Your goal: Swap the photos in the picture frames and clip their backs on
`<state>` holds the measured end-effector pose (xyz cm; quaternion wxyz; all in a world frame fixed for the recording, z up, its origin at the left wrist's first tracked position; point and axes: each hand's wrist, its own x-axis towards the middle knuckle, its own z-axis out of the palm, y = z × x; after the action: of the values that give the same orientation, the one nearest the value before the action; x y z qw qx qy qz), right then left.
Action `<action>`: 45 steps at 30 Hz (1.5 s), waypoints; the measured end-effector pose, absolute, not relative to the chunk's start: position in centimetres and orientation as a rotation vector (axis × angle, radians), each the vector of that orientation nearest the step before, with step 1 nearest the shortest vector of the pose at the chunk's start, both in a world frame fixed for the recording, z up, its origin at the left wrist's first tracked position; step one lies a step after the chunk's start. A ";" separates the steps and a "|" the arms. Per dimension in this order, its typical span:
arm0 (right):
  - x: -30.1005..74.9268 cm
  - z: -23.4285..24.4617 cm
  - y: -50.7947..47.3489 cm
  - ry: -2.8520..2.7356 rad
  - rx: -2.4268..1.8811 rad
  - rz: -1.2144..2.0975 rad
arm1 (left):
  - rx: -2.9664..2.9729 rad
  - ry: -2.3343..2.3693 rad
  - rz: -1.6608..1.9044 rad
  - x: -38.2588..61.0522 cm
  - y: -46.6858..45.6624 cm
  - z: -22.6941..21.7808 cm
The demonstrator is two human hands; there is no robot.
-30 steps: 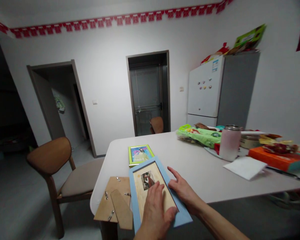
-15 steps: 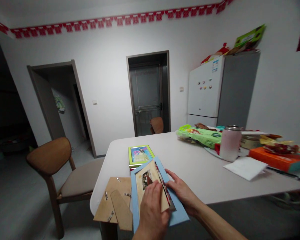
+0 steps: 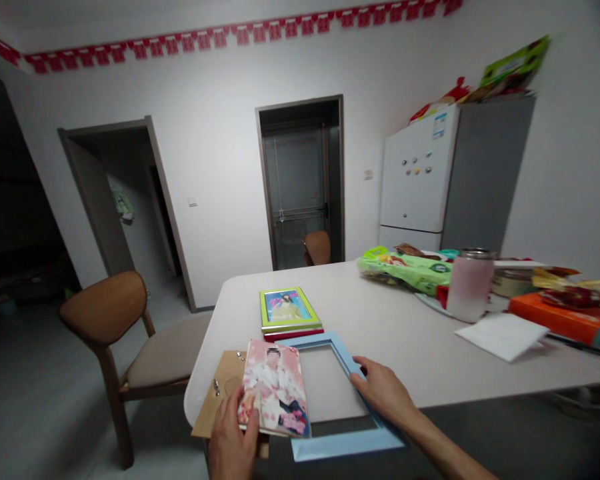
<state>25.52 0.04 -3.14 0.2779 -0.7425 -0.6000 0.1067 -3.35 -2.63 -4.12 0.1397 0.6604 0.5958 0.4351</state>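
**Q:** What's nearest, and how much room is there at the edges?

**A:** The near bar of the pale blue picture frame [image 3: 347,445] juts past the front edge of the white table [image 3: 380,320], and dark floor shows through the frame's empty opening. Just left of it, the wooden backing board [image 3: 225,370] with its metal clips [image 3: 216,387] lies near the table's left edge, partly under a photo print [image 3: 275,390].

**Q:** And the hands?

**A:** The left hand [image 3: 233,440] is closed enough to pinch the lower edge of the print, with the thumb on its pink floral face. The print sits tilted just above the backing board, beside the frame. The right hand [image 3: 385,393] is loosely open, its fingers lying on the frame's right bar, and it doesn't seem to clamp it.

**Q:** What's beyond them?

**A:** Past the frame, a small green-framed picture [image 3: 290,310] rests on a red-edged item [image 3: 294,335]. Further right are a green snack bag [image 3: 405,270], a pink bottle [image 3: 470,287], a sheet of white paper [image 3: 503,337] and an orange box [image 3: 560,320]. A wooden chair [image 3: 105,313] stands off the table's left side, and a white fridge [image 3: 415,173] stands at the back
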 end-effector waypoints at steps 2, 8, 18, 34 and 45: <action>25.3 -3.1 -0.1 -1.647 -2.019 0.251 | 2.022 1.768 1.163 -3.7 -2.9 -4.7; 25.4 -3.3 -0.1 -1.689 -2.032 0.210 | 2.300 1.781 1.089 -3.8 -3.1 -5.7; 24.3 -3.2 -0.5 -1.752 -1.991 0.136 | 2.561 1.485 0.672 -0.6 -3.4 -4.7; 16.6 -0.1 -2.1 -0.905 -1.024 1.375 | 1.072 0.803 1.409 4.1 -4.1 -0.1; 24.3 -1.1 1.1 -1.318 -1.617 0.900 | 1.751 1.306 1.054 2.9 -3.8 -3.1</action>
<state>24.32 1.11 -1.06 0.4211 -0.6455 -0.5262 0.3593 2.95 -3.80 -3.06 0.3506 0.6760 0.5044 0.4071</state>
